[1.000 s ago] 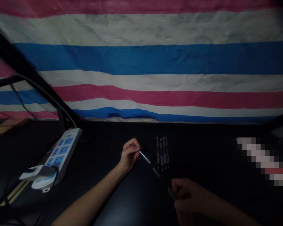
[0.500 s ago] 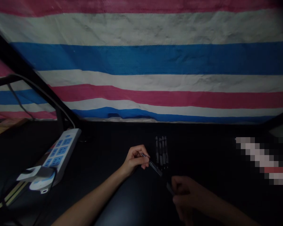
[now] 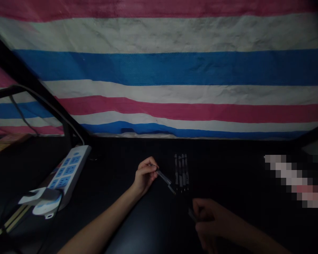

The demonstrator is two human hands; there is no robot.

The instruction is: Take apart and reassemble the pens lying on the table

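My left hand [image 3: 145,176] is closed, pinching a slim grey pen [image 3: 164,177] near its upper end. The pen slants down to the right, and a narrower section shows at its lower end. Lower right, in deep shadow, my right hand [image 3: 208,220] is closed around a short dark piece that looks like a pen part [image 3: 192,214]; most of it is hidden by the fingers. Between and beyond the hands, several dark pens [image 3: 182,173] lie side by side on the black table [image 3: 137,222], roughly parallel, their tips towards me.
A white power strip [image 3: 74,169] with blue sockets and a plugged-in adapter [image 3: 43,195] lies at the left, cables around it. Behind the table hangs a striped sheet [image 3: 175,67]. A pixelated pale object [image 3: 294,181] is at the right.
My left hand has moved left and slightly away from me with the pen, widening the gap to my right hand. The pen's narrower lower section now shows. My right hand has barely moved.
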